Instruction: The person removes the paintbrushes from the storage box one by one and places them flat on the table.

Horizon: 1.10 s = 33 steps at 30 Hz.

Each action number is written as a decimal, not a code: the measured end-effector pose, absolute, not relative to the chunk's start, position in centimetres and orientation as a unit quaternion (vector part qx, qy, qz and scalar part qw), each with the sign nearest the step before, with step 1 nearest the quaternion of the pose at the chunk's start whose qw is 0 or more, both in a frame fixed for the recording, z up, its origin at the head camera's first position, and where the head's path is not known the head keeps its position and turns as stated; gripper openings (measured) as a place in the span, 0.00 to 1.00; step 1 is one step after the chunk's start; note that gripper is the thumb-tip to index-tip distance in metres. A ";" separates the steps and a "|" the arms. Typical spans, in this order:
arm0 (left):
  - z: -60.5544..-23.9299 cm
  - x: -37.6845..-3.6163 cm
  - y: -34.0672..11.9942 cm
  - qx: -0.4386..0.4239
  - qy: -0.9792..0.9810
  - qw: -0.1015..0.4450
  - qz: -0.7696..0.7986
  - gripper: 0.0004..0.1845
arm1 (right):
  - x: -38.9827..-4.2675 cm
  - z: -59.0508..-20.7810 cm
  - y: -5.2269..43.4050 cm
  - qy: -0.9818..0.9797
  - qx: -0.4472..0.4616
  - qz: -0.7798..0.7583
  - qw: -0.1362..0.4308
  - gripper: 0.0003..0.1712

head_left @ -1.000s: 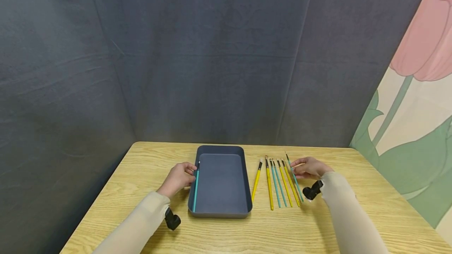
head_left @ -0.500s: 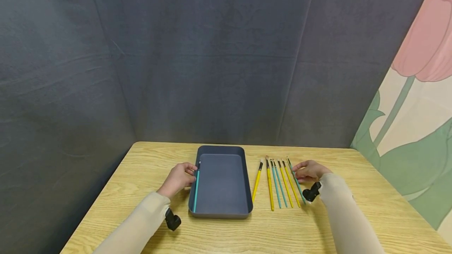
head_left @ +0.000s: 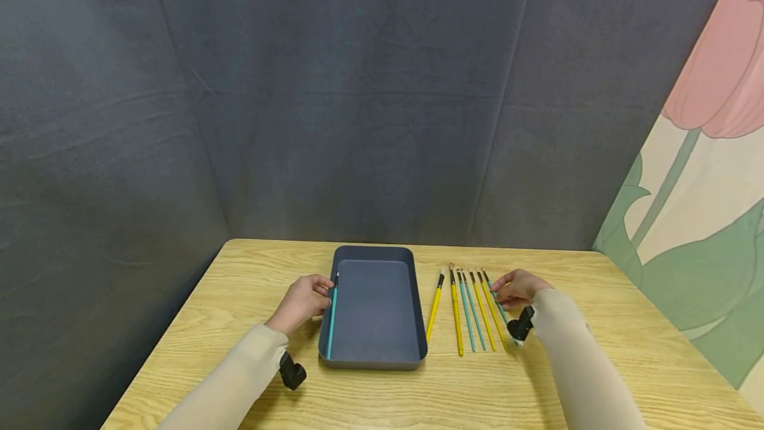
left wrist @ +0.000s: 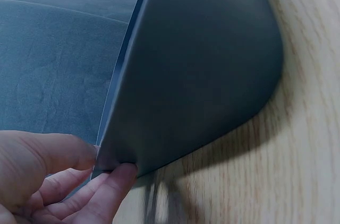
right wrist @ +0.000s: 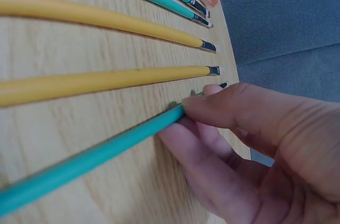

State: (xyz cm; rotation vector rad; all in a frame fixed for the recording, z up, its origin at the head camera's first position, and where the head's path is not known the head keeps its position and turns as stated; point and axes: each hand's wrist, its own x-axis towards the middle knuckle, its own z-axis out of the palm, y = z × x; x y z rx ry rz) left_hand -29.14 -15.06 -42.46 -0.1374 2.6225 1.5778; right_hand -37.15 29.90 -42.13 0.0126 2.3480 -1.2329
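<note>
In the head view my left hand [head_left: 301,300] holds the left wall of a dark grey rectangular tray [head_left: 379,317]; up close, the left wrist view has the thumb at the tray's rim [left wrist: 114,99] and fingertips against the outer wall. A teal paintbrush [head_left: 332,317] lies lengthwise inside, along that left wall. My right hand [head_left: 520,286] pinches another teal paintbrush [right wrist: 106,155] between thumb and fingers near its bristle end. This brush lies slanted at the right end of a row, beside a yellow paintbrush [right wrist: 111,82]. The thumb and fingers cover part of its upper handle.
Right of the tray, several yellow and teal paintbrushes lie side by side, bristles away from me. The leftmost yellow paintbrush [head_left: 435,307] leans close to the tray's right wall. A dark grey curtain [head_left: 370,98] hangs behind the wooden table [head_left: 382,400].
The teal brush in my right hand has come down to the table, and its bristle end has then swung slightly left with the hand. My left hand and the tray have stayed put.
</note>
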 end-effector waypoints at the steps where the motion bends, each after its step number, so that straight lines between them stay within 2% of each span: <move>1: -42.4 -29.1 -15.1 -0.045 0.855 0.039 0.515 0.18 | -37.1 -42.1 29.8 0.861 0.006 -0.449 0.241 0.14; 33: -42.5 -29.2 -15.1 -0.041 0.857 0.042 0.512 0.18 | -37.2 -41.9 29.8 0.860 0.012 -0.447 0.244 0.12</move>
